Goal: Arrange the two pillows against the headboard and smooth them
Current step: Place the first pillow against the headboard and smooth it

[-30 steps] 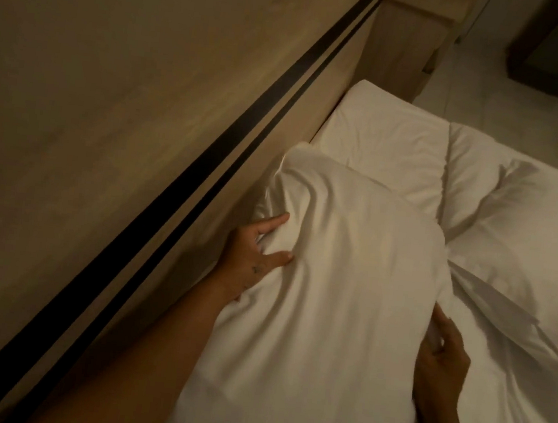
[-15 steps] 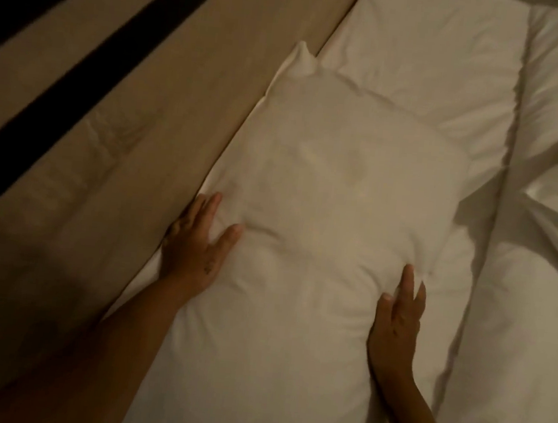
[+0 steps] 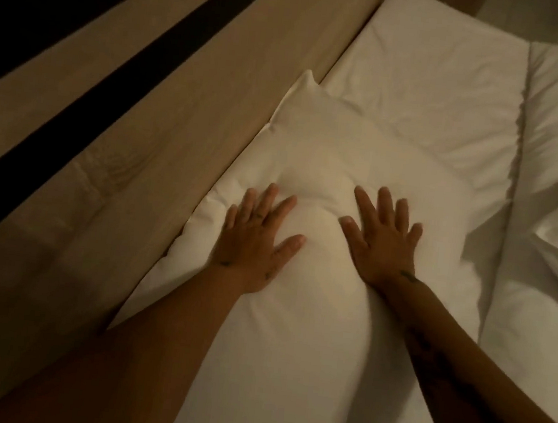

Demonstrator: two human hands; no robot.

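Against the wooden headboard lies a white pillow, on the bed. Both the left hand and right hand press flat on it, fingers spread wide, gripping nothing.

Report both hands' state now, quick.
Left hand: open, flat on the pillow, holding nothing.
Right hand: open, flat on the pillow, holding nothing.

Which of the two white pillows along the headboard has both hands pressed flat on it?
The nearer pillow, with the left hand and right hand spread open on it. The farther pillow, beyond it along the headboard, lies untouched.
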